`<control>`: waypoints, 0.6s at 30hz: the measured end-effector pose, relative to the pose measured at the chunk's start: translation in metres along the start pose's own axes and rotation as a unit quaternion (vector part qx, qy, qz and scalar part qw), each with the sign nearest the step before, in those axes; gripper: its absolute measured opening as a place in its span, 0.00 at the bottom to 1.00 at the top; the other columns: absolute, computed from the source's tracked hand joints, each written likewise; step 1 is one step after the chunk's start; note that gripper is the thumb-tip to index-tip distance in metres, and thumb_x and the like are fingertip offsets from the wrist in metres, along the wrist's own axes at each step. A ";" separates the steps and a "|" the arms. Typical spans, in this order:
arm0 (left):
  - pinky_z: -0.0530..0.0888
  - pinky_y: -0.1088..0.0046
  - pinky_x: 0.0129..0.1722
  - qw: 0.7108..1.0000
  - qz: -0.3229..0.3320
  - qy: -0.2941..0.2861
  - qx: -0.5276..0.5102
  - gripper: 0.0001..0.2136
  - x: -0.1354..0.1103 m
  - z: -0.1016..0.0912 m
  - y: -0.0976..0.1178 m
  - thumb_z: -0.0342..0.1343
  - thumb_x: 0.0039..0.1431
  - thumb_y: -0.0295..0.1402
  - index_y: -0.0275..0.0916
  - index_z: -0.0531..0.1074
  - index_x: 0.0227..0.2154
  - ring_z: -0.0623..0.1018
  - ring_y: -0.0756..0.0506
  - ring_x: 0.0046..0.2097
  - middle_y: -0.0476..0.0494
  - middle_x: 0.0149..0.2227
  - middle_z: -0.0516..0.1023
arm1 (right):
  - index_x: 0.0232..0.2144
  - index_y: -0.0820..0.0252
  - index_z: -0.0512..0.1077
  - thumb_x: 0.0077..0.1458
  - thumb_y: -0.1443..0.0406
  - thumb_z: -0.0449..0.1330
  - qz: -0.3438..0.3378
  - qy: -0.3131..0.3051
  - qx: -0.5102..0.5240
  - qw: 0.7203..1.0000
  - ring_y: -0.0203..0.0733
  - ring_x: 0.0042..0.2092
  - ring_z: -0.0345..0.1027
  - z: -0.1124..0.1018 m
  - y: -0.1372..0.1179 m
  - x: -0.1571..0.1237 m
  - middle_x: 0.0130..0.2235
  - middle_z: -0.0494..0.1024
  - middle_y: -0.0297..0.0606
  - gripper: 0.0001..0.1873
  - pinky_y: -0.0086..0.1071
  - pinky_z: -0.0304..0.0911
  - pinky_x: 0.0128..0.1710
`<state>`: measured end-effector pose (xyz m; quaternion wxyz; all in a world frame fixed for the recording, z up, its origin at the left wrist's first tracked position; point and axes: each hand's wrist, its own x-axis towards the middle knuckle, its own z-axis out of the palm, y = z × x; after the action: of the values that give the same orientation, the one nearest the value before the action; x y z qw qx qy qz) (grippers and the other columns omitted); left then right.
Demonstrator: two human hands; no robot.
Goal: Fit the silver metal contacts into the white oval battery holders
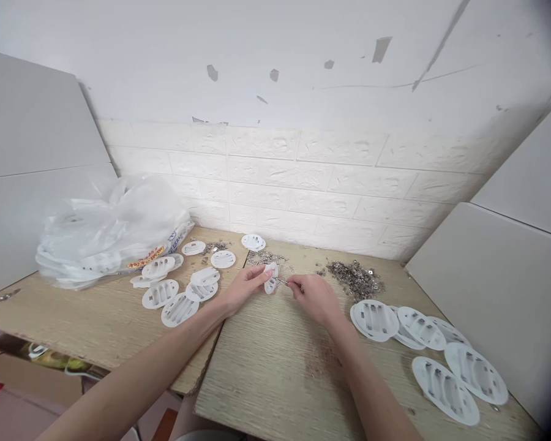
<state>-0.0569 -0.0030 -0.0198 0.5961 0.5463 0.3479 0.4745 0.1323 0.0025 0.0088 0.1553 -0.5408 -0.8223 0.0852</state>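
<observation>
White disc [270, 283], one: pinched by left hand [248, 286], the nearer; lies left of right hand [316, 296], long axis pointing away. Thin metal tool [281, 281], one: pinched by right hand, directed leftward.

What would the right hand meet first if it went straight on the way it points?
Probably the white disc in the left hand; the right hand holds a thin tool towards it, but depth is unclear.
</observation>
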 end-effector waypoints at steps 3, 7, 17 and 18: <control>0.71 0.63 0.45 1.000 0.001 0.000 0.004 0.18 0.000 -0.001 -0.001 0.57 0.55 0.45 0.36 0.76 0.43 0.73 0.46 0.38 0.42 0.37 0.76 | 0.23 0.59 0.72 0.57 0.67 0.49 -0.005 0.009 -0.008 1.000 0.35 0.25 0.57 0.002 0.001 0.001 0.23 0.73 0.36 0.15 0.29 0.41 0.26; 0.71 0.64 0.45 1.000 0.007 -0.004 0.009 0.18 0.001 -0.002 -0.002 0.57 0.56 0.44 0.37 0.76 0.43 0.72 0.47 0.38 0.42 0.37 0.76 | 0.22 0.60 0.70 0.56 0.68 0.48 -0.018 0.019 -0.009 1.000 0.34 0.25 0.55 0.004 0.001 0.000 0.23 0.72 0.36 0.15 0.29 0.40 0.26; 0.70 0.67 0.45 1.000 -0.001 -0.009 0.024 0.15 -0.001 0.000 0.001 0.57 0.55 0.44 0.38 0.76 0.39 0.71 0.48 0.36 0.45 0.35 0.76 | 0.21 0.59 0.69 0.56 0.68 0.48 -0.021 0.019 -0.029 0.999 0.34 0.26 0.57 0.007 -0.001 -0.001 0.25 0.74 0.36 0.14 0.30 0.39 0.26; 0.70 0.68 0.45 1.000 -0.002 -0.009 0.026 0.15 -0.001 0.000 0.001 0.57 0.55 0.44 0.37 0.75 0.38 0.71 0.48 0.36 0.45 0.35 0.76 | 0.22 0.59 0.69 0.56 0.68 0.48 -0.023 0.017 -0.035 0.999 0.34 0.26 0.58 0.007 -0.002 -0.001 0.26 0.75 0.36 0.14 0.30 0.39 0.26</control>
<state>-0.0574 -0.0041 -0.0190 0.5855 0.5651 0.3558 0.4596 0.1288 0.0008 0.0031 0.1528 -0.5285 -0.8339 0.0437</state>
